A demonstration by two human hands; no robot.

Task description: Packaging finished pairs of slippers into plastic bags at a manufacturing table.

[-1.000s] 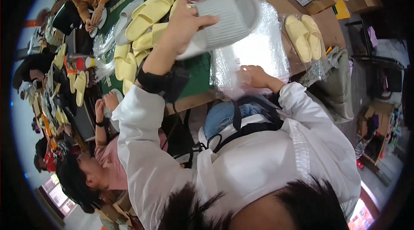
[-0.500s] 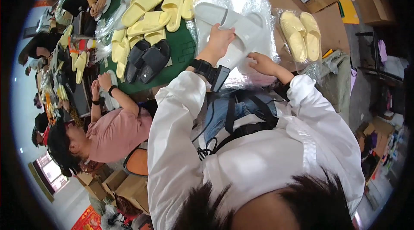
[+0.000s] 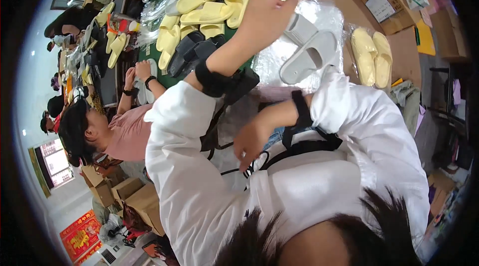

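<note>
My left hand (image 3: 267, 14) is raised over the table, its bent fingers apart and nothing visible in them. My right hand (image 3: 254, 136) hangs low in front of my body, fingers pressed together and pointing down; what they hold, if anything, cannot be made out. Beyond my hands, a light grey slide slipper (image 3: 310, 57) lies on a stack of shiny clear plastic bags (image 3: 324, 14). A second grey slipper (image 3: 300, 29) sits crosswise behind it, partly hidden by my left hand.
Several yellow slippers (image 3: 209, 14) and dark slippers (image 3: 192, 51) cover the green mat to the left. Bagged yellow slippers (image 3: 373, 56) lie at the right, below a cardboard box (image 3: 386, 1). A person in pink (image 3: 129, 129) sits close at my left.
Both hands have left the grey slippers. My left hand rose up and forward; my right hand came back toward my body and leftward. The view has shifted, too.
</note>
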